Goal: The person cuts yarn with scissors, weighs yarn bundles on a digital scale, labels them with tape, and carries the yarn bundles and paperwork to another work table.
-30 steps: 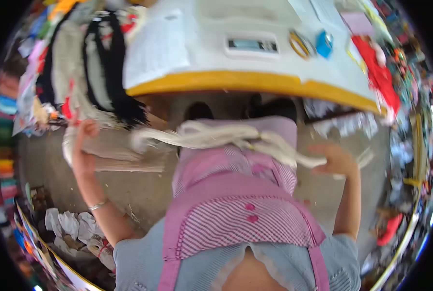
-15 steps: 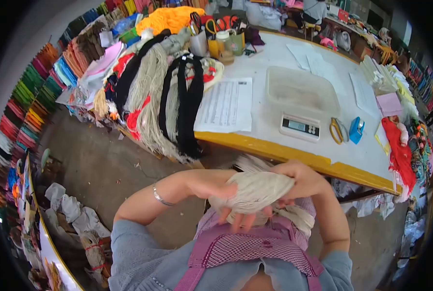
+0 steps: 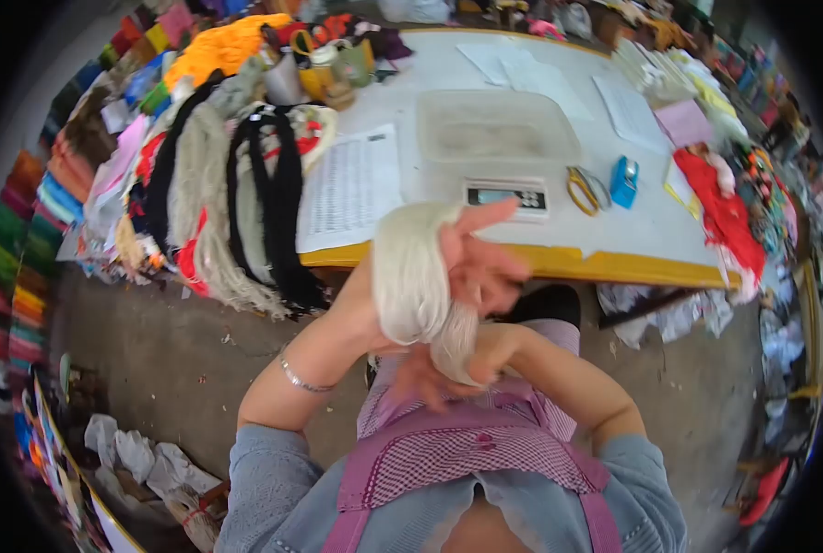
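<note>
A skein of cream yarn (image 3: pixel 411 274) is looped around my left hand (image 3: pixel 485 267), covering its back and palm. The fingers of that hand stick out past the loop, spread and blurred, in front of the table edge. Lower down, my right hand (image 3: pixel 485 355) has the tail end of the same yarn between thumb and fingers, close to my pink apron (image 3: pixel 476 461). Its fingertips reach left beneath the loop and are smeared by motion.
On the white table (image 3: pixel 374 92) are a digital scale (image 3: pixel 506 198), a plastic tub (image 3: pixel 494 100), scissors (image 3: pixel 586 191), a blue tape dispenser (image 3: pixel 624 182) and a printed sheet (image 3: pixel 356 189). Black yarn hanks (image 3: pixel 287 203) hang over the yellow table edge (image 3: pixel 605 264) at left.
My left hand has risen toward the table and turned, carrying the yarn upright around it. My right hand has shifted left and below it. The view has moved slightly rightward.
</note>
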Motion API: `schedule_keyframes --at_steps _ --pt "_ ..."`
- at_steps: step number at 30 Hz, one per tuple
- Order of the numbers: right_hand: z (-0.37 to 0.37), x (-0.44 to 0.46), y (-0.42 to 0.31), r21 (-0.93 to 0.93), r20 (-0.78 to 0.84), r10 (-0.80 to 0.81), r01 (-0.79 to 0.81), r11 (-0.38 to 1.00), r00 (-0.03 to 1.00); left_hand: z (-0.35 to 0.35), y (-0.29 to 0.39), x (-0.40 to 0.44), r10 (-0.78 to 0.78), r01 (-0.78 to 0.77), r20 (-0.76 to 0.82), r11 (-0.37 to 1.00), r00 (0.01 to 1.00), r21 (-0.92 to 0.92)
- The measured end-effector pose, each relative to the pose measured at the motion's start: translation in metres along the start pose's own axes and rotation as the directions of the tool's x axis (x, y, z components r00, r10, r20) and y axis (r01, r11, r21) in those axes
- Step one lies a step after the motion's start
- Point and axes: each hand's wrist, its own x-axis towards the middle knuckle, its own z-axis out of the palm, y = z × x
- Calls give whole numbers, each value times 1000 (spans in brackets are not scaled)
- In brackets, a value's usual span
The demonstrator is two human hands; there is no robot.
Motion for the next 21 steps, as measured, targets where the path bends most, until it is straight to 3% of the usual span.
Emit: schedule_keyframes --at_steps 1,2,3,4,6,7,8,10,11,12,14,15,16,18,19,20,21 --pt "-14 3 10 2 -84 2 -2 1000 996 -4 -9 4 119 -124 38 970 992 207" --pt "-21 8 19 203 -89 -284 296 933 955 -12 -7 4 195 -181 36 803 980 568" --pt "-22 3 27 212 -417 -320 433 876 851 -16 -2 -2 229 -139 -17 645 973 751" --pt "-12 5 8 166 -694 -301 552 817 654 -17 5 -7 262 -61 -69 457 962 887" --pt "-31 8 -6 -452 -603 -698 555 698 387 -38 -7 -7 293 70 -224 457 929 887" --pt "-35 -2 -16 -744 -459 -793 315 590 401 -53 -15 -5 368 -15 -100 297 924 955" --pt "-38 -10 -24 -931 -298 -835 53 362 462 -57 -20 -6 368 -13 -102 297 924 955" --pt "-72 3 -12 -818 -281 -792 297 493 542 -61 -27 -8 308 -20 -161 510 938 860" --pt "-47 10 -16 -766 -336 -801 351 538 494 -68 -31 -5 422 -112 -38 325 906 939" --pt "-21 17 -20 -711 -390 -807 411 570 444 -72 -35 -1 429 -108 -44 323 902 940" --pt "-20 36 -9 -780 -450 -808 274 563 380 -75 -40 5 636 -2 10 -13 772 1000" --pt "-16 38 -9 -713 -552 -767 291 638 328 -75 -41 7 675 33 54 -115 735 993" --pt "-16 36 -11 -713 -539 -768 297 635 346 -75 -44 5 629 144 -20 -148 777 978" --pt "-20 28 -15 -713 -663 -653 -42 700 367 -78 -48 -6 566 266 -97 -224 819 938" --pt "-23 29 -13 -719 -652 -656 -35 695 379 -77 -42 -15 511 310 -252 -29 822 950" --pt "-28 30 -7 -619 -723 -569 -2 785 393 -75 -37 -26 426 355 -392 167 815 920" --pt "-33 33 -2 -508 -781 -475 31 861 406 -81 -44 -33 438 71 -421 621 794 781"
